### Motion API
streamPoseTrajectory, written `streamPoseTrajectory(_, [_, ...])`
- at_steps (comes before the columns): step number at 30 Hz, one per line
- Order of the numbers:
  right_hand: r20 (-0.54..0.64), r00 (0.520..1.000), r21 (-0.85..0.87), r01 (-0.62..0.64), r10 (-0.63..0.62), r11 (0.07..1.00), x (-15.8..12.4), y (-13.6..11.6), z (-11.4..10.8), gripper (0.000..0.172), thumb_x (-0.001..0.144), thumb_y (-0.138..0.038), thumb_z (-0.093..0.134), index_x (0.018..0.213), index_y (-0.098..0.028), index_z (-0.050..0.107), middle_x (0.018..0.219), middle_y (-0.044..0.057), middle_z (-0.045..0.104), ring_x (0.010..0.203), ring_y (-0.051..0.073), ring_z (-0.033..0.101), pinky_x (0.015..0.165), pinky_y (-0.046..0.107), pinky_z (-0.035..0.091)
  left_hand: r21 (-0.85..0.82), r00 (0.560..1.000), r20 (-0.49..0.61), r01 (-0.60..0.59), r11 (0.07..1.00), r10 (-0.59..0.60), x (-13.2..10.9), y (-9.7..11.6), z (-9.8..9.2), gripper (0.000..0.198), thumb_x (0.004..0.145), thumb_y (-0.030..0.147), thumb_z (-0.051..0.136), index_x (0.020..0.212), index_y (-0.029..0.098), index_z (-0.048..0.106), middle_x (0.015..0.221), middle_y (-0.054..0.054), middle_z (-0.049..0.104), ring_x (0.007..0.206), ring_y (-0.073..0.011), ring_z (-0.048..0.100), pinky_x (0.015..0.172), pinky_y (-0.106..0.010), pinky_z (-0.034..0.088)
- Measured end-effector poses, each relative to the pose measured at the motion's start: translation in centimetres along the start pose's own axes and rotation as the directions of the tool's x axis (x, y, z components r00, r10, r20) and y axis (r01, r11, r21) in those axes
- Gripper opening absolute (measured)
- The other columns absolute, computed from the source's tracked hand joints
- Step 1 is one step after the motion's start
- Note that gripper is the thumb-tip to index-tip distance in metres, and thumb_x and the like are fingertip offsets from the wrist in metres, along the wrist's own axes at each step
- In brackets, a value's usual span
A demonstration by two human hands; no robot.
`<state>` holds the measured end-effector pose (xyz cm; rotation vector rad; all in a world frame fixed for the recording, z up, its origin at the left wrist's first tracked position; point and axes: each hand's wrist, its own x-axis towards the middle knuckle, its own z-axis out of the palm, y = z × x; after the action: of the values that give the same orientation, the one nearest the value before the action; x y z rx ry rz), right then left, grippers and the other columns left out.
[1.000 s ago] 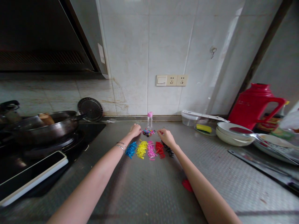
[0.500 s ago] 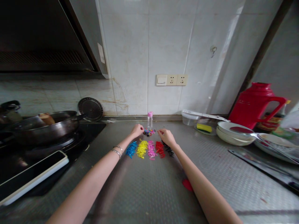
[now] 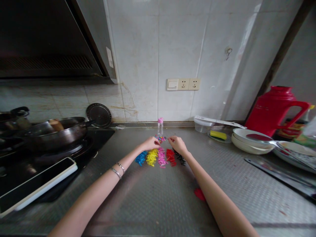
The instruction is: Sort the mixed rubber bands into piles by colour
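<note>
My left hand [image 3: 151, 144] hovers over the top of the yellow pile [image 3: 152, 157], its fingers pinched together; whatever they hold is too small to make out. Right of it my right hand [image 3: 178, 144], also pinched, hangs above the black pile [image 3: 181, 159]. Between the hands lies a mixed heap of small coloured pieces [image 3: 161, 139], like little elastic bands. Sorted piles of blue [image 3: 141, 158], pink [image 3: 162, 158] and red pieces [image 3: 171, 157] complete the row. A small clear bottle with a pink cap [image 3: 160, 126] stands upright behind the mixed heap.
At left a pan [image 3: 66, 130] rests on the black stove, with a phone-like white-edged slab [image 3: 39, 186] at its front. On the right are a yellow sponge [image 3: 218, 135], stacked bowls [image 3: 251, 144], a red thermos [image 3: 274, 110] and a knife [image 3: 274, 174]. A red disc [image 3: 199, 194] lies beside my right forearm.
My left hand has moved right and a little nearer, from the mixed heap's left side to above the yellow pile. My right hand has stayed nearly in place. The view has shifted slightly.
</note>
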<state>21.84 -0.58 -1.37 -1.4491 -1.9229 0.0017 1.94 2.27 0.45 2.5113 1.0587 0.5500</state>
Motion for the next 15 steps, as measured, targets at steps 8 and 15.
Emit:
streamPoseTrajectory(8, [0.023, 1.0, -0.009, -0.008, 0.009, 1.0, 0.0, -0.06, 0.16, 0.031, 0.081, -0.037, 0.038, 0.075, -0.021, 0.063, 0.076, 0.003, 0.064, 0.069, 0.013, 0.055, 0.06, 0.018, 0.034, 0.025, 0.987, 0.15, 0.061, 0.998, -0.064, -0.46, -0.83, -0.34, 0.021, 0.059, 0.018, 0.056, 0.075, 0.013, 0.069, 0.071, -0.004, 0.067, 0.061, -0.0119, 0.056, 0.056, -0.018, 0.039])
streamPoseTrajectory(15, [0.072, 0.997, -0.063, -0.029, 0.034, 0.998, -0.01, -0.23, 0.02, 0.031, 0.081, -0.037, 0.037, 0.079, -0.02, 0.063, 0.079, 0.003, 0.063, 0.072, 0.012, 0.054, 0.061, 0.018, 0.033, 0.041, 0.987, 0.156, 0.041, 0.998, -0.047, -0.29, -0.76, -0.28, 0.021, 0.059, 0.015, 0.053, 0.073, 0.011, 0.069, 0.068, -0.004, 0.066, 0.059, -0.0115, 0.055, 0.054, -0.017, 0.037])
